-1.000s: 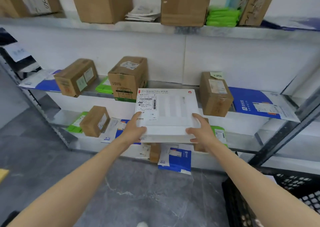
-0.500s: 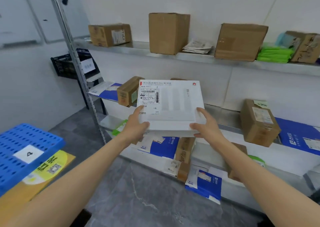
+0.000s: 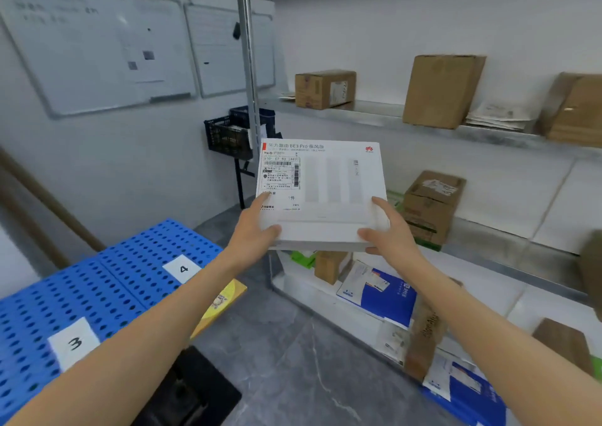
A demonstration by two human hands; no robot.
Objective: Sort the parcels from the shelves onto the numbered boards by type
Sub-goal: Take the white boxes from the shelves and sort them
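Note:
A flat white box (image 3: pixel 325 191) with a shipping label and red logo is held up in front of me, clear of the shelves. My left hand (image 3: pixel 255 230) grips its near left corner, thumb on top. My right hand (image 3: pixel 387 230) grips its near right corner the same way. Low at the left lie two blue perforated boards: one labelled 4 (image 3: pixel 156 256) and one labelled 3 (image 3: pixel 49 321). The metal shelves (image 3: pixel 374 116) on the right carry brown cardboard boxes (image 3: pixel 443 90) and blue and white mailer bags (image 3: pixel 381 292).
A black crate (image 3: pixel 228 135) stands on a stand beside the shelf's upright post (image 3: pixel 247 67). Whiteboards (image 3: pixel 97 51) hang on the left wall. A yellow flat item (image 3: pixel 221 305) sticks out under board 4. Grey floor (image 3: pixel 293 360) runs between boards and shelves.
The view has swung left and away from the shelves, with the white box carried along in both hands. Boards 3 and 4 have come into view at the left.

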